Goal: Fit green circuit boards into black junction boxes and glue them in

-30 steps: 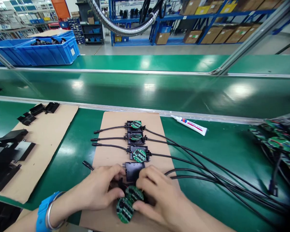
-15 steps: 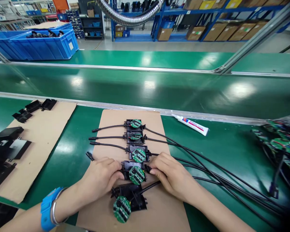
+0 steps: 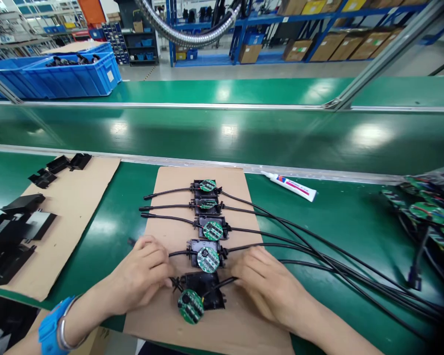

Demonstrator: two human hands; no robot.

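On a brown cardboard mat point(image 3: 170, 195) lie several black housings in a row, each with a round green circuit board and black cables. My left hand point(image 3: 142, 276) is curled, its fingertips pinching the left cable stub of the nearest housing point(image 3: 203, 286). That housing's circuit board point(image 3: 190, 305) hangs over its front edge. My right hand point(image 3: 266, 286) lies to the right, fingers closed on the nearest housing's right cable point(image 3: 227, 281). Just beyond sits the fourth housing point(image 3: 198, 246) with its board point(image 3: 207, 260) seated in it.
A white glue tube point(image 3: 290, 186) lies by the conveyor rail. The housings' cables point(image 3: 336, 266) sweep right. More boards are piled at the right edge point(image 3: 425, 212). Black covers point(image 3: 18, 231) lie on a second cardboard at left. Behind it runs the green belt point(image 3: 222, 138), with blue bins point(image 3: 66, 74) beyond.
The fourth housing got its board and was set in the row. Both hands then pulled back from it to the nearest housing's cable ends.
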